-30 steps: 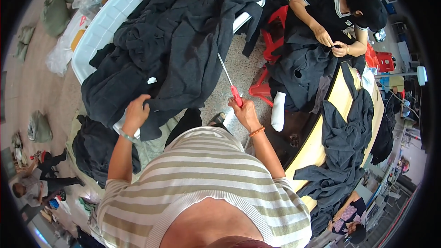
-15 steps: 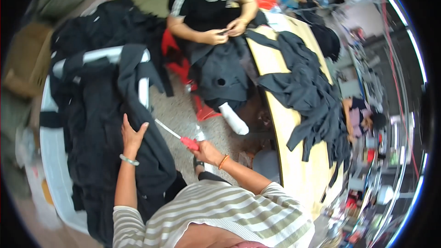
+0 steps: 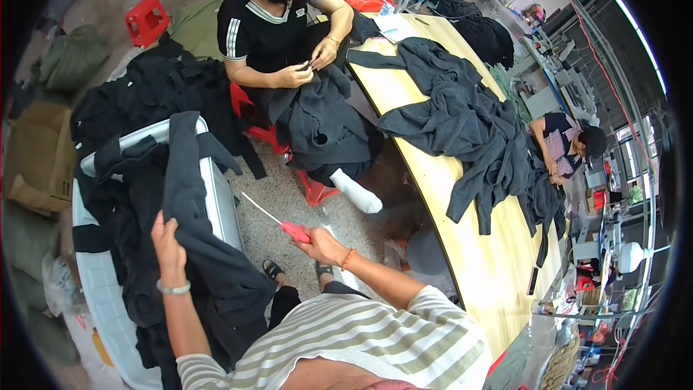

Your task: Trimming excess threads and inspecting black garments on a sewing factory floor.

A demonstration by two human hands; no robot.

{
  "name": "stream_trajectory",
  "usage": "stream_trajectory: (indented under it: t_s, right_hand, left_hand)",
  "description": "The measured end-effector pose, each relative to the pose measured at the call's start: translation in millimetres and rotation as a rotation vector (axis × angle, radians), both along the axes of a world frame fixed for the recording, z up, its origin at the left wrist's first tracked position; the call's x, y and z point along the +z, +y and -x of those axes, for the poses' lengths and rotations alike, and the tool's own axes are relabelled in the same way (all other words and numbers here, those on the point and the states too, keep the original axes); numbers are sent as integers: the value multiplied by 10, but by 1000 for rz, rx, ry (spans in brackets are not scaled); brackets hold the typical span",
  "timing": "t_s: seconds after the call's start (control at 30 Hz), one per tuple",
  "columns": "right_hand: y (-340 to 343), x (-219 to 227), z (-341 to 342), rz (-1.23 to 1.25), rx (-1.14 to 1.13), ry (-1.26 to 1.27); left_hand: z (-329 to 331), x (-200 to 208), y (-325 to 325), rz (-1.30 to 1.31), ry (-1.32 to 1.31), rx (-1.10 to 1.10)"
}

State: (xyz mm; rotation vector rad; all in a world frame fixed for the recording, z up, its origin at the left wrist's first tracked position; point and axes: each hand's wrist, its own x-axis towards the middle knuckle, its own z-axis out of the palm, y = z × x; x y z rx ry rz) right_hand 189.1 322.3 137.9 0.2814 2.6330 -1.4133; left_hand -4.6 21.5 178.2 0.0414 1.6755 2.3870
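My left hand (image 3: 170, 249) is at a dark grey garment (image 3: 209, 245) draped over a white plastic bin (image 3: 227, 206). Its fingers look closed on the garment's left fold, though the cloth partly hides the grip. In my right hand (image 3: 323, 247) is a red-handled tool (image 3: 294, 232) with a long, thin, pale shaft like a screwdriver's. The shaft points up and left over the floor, apart from the cloth. More dark garments fill the bin below my left hand.
Opposite me a seated co-worker (image 3: 289, 36) handles a dark garment (image 3: 317, 123) on the lap. To the right, a pale wooden table (image 3: 426, 152) bears dark garments (image 3: 469, 123). A cardboard box (image 3: 40, 159) and a red stool (image 3: 147, 22) stand at the left.
My left hand has gone from spread flat on the cloth to fingers drawn together, farther left and lower. The garment's fold has shifted left. The right hand keeps the tool; the view has tilted.
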Motion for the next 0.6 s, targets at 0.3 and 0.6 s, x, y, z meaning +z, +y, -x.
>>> stream_trajectory:
  t_s: [0.3, 0.6]
  right_hand:
    - [-534, 800, 689, 341, 35, 878]
    - [-631, 1061, 297, 464, 267, 507]
  left_hand:
    - [-1398, 2043, 126, 73, 433, -80]
    - [-1327, 2108, -634, 170, 527, 277]
